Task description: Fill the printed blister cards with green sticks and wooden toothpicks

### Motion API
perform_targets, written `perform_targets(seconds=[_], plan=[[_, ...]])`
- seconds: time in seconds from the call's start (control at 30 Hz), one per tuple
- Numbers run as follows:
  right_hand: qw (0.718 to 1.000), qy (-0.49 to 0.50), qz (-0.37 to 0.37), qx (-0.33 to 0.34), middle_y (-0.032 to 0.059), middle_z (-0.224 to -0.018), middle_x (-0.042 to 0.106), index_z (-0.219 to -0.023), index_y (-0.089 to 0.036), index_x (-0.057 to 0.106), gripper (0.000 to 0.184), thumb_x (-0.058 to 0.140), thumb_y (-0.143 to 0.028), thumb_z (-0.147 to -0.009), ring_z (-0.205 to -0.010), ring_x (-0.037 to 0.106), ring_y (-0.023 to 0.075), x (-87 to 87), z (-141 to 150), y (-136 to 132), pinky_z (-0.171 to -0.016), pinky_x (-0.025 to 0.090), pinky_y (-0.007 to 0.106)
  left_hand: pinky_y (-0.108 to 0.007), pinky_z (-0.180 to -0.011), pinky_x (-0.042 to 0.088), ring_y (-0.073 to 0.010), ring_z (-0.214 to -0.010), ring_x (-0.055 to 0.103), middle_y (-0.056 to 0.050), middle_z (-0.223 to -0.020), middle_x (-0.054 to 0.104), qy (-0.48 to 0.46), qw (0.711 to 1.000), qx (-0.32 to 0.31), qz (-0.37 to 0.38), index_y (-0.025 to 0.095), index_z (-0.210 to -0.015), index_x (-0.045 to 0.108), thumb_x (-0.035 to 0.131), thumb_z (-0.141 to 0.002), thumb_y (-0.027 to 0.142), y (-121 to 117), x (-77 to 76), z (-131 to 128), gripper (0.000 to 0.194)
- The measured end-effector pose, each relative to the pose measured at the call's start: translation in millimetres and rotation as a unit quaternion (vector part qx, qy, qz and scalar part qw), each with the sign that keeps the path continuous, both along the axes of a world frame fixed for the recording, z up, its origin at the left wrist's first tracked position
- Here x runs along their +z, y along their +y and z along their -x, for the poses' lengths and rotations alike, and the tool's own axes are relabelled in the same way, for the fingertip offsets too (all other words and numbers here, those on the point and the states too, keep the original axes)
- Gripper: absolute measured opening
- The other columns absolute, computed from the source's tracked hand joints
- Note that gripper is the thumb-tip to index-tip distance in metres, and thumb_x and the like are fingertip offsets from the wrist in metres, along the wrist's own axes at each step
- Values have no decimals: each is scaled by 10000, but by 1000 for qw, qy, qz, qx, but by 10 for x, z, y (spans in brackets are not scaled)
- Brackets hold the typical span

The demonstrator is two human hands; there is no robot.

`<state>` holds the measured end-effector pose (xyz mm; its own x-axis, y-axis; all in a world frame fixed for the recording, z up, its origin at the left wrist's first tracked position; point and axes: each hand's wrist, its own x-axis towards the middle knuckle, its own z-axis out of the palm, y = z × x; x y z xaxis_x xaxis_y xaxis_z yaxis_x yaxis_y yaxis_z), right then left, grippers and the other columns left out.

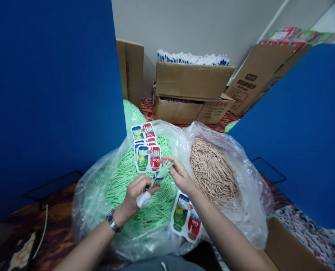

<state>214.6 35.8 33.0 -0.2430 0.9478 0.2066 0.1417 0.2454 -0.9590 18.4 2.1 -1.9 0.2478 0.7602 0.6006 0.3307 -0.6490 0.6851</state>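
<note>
My left hand (136, 194), with a watch on the wrist and a bandaged thumb, is closed round a small printed pouch (156, 181) over a clear bag of green sticks (122, 177). My right hand (180, 174) pinches a small bunch of green sticks (165, 168) whose ends meet the pouch's mouth. A stack of printed pouches (146, 150) lies on the green sticks just beyond my hands. Another printed pouch (185, 217) rests under my right forearm.
A clear bag of tan sticks (212, 171) sits to the right of the green one. Blue panels (48, 94) stand on both sides. Cardboard boxes (191, 88) with packets are stacked at the back. A loose green stick (43, 229) lies on the brown surface at left.
</note>
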Motion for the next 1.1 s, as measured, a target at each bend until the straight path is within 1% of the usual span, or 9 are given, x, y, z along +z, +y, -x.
perform_targets(seconds=[0.13,0.33,0.4,0.5,0.57,0.73,0.87,0.97,1.1], plan=[[997,43,-8,-66,21,-832,595,-952,-212,555,250,538,-449,-876,-693,554,142,-107,13,-27,-652,477,276,-281,-675,490,-174,-770,607,-74,-889,655,-13,997,26,75,171,-958,634,609,-837,226,-1,-12,16,136],[995,38,-60,-72,58,-1028,583,-898,-209,598,137,558,-339,-882,-862,580,159,-173,38,-81,-709,493,276,-328,-817,515,-226,-977,631,-104,-1153,640,-76,980,31,181,189,-1210,556,690,-752,268,6,-91,-16,484],[995,39,-53,-69,56,-1017,588,-900,-209,599,129,558,-330,-882,-856,583,158,-202,49,-87,-715,494,278,-319,-806,511,-214,-923,643,-91,-1092,661,-87,974,43,207,175,-1153,579,717,-726,288,18,-99,-44,462],[994,44,-46,-94,43,-957,608,-922,-206,588,133,557,-331,-884,-850,580,155,-237,60,-91,-739,482,276,-258,-653,481,-150,-687,606,-16,-747,645,-81,970,74,217,153,-774,615,677,-765,314,53,-111,-64,172],[993,41,-38,-108,28,-897,612,-917,-201,583,143,556,-338,-885,-807,574,143,-245,62,-93,-730,475,267,-232,-578,445,-120,-590,554,19,-635,587,-79,967,86,227,156,-665,561,675,-763,323,83,-117,-61,225],[993,41,-11,-110,-9,-762,573,-894,-198,558,177,540,-375,-889,-643,543,113,-236,101,-90,-593,468,231,-279,-723,492,-177,-806,628,-42,-944,689,-65,965,34,252,170,-1027,623,727,-706,319,139,-73,-73,369],[988,-20,-57,-141,51,-988,608,-1088,-207,524,254,524,-370,-894,-861,602,167,-233,84,-72,-759,506,294,-289,-723,496,-194,-787,635,-48,-875,711,-55,964,5,260,151,-948,685,646,-776,370,284,-30,-113,281],[971,-124,-109,-171,103,-1201,540,-1268,-216,427,409,526,-343,-892,-1090,544,213,-217,-115,-123,-941,444,370,-250,-651,476,-181,-731,630,-28,-839,713,-14,967,76,243,153,-907,687,652,-753,422,560,-61,-106,312],[945,-293,-86,-117,92,-1088,575,-1110,-222,541,245,445,-350,-924,-979,585,209,-232,-648,-389,-862,469,354,-223,-513,355,-156,-571,550,-9,-634,637,56,951,211,220,149,-708,634,648,-717,474,954,-187,0,325]])
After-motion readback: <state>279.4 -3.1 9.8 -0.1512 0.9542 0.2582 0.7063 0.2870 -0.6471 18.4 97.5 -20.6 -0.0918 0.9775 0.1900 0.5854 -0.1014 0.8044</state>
